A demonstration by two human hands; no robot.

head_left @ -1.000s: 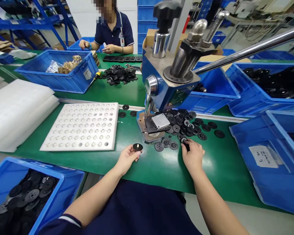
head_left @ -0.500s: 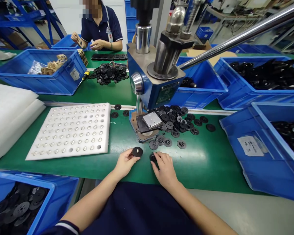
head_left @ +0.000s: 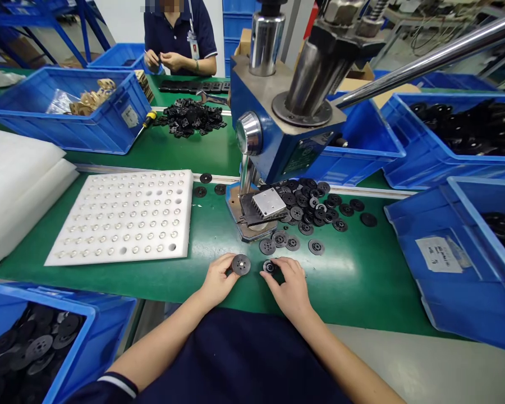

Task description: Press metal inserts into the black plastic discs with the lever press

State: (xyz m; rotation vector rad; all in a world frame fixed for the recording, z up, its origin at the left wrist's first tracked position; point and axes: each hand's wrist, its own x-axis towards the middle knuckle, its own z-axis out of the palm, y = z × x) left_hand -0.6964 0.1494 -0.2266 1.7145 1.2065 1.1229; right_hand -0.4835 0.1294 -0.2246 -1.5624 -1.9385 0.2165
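Note:
My left hand (head_left: 219, 279) pinches a black round disc (head_left: 240, 264) just above the green table (head_left: 353, 280), its flat face tilted toward me. My right hand (head_left: 289, 286) is closed on a second small black disc with a light centre (head_left: 269, 266), close beside the first. Both hands sit at the table's near edge, in front of the blue hand press (head_left: 278, 129). A pile of black discs (head_left: 311, 207) lies right of the press base, with three loose ones just beyond my hands.
A white foam tray with holes (head_left: 128, 216) lies left of the press; white foam sheets (head_left: 17, 185) are stacked further left. Blue bins (head_left: 458, 247) stand at right, back and near left, one (head_left: 37, 342) holding discs. The press lever (head_left: 425, 62) juts right. A co-worker (head_left: 179, 39) works across the table.
My right hand came left from the disc pile with a disc and now rests beside my left hand. The left hand has turned its disc to face me.

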